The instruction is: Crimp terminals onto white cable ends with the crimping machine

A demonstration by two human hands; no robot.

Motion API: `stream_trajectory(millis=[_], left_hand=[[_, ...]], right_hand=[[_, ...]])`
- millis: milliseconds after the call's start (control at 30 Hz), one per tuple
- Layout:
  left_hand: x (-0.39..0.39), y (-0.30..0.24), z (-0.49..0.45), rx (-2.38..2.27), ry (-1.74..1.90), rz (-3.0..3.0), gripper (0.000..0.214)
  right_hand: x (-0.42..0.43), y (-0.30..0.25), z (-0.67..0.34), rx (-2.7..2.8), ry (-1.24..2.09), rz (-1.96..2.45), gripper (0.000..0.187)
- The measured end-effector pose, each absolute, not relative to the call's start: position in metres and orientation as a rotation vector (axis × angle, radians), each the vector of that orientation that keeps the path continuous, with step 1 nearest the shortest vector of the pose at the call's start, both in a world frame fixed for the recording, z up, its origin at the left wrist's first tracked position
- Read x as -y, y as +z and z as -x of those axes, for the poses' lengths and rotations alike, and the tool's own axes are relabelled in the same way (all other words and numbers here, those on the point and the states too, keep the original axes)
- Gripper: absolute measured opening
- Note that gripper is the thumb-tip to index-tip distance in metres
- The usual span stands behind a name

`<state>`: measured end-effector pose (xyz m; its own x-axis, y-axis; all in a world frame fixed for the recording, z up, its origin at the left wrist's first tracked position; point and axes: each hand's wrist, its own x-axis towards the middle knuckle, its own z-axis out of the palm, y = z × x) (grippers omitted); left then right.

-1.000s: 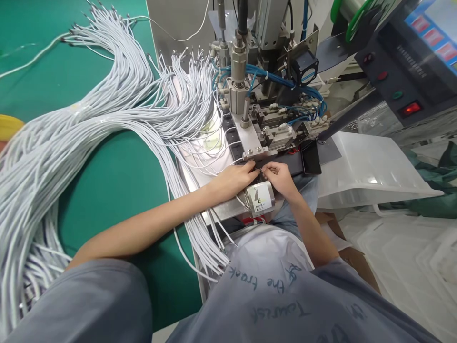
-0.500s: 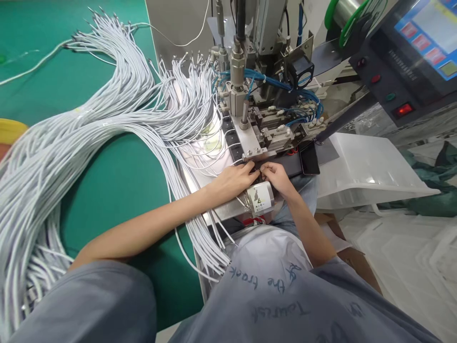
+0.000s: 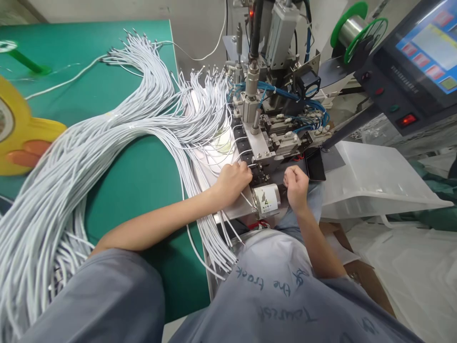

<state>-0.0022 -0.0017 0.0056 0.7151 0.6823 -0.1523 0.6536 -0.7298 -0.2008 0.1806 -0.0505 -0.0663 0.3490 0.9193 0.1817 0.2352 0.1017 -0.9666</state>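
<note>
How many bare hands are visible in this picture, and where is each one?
2: the left hand beside the machine, up and left of the labelled cylinder; the right hand up and right of that cylinder. No other hand shows.

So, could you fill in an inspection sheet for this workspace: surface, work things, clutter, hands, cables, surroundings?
Surface: green table, partly covered by cables.
Job's things: machine, some cables reaching its edge; labelled cylinder at its near side.
Clutter: yellow thing at left.
Hands: left hand curled beside the machine; right hand curled, right of the cylinder; any grip hidden.
Cables: white, in thick bundles.
Surroundings: screen and spool upper right; translucent bin at right.
</note>
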Motion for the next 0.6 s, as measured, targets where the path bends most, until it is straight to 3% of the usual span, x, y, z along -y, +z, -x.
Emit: stream_trajectory(millis=[233,600], left_hand=[[0.017,0.005,0.009,0.779,0.404,3.083,0.008],[-0.009,0.011,0.019,0.565,0.016,3.282,0.017]], right_hand=[[0.081,-0.062,-0.139,1.079,0.747,1.289,0.023],[0.077,-0.057,-0.146,0.772,0.852,1.18,0.017]])
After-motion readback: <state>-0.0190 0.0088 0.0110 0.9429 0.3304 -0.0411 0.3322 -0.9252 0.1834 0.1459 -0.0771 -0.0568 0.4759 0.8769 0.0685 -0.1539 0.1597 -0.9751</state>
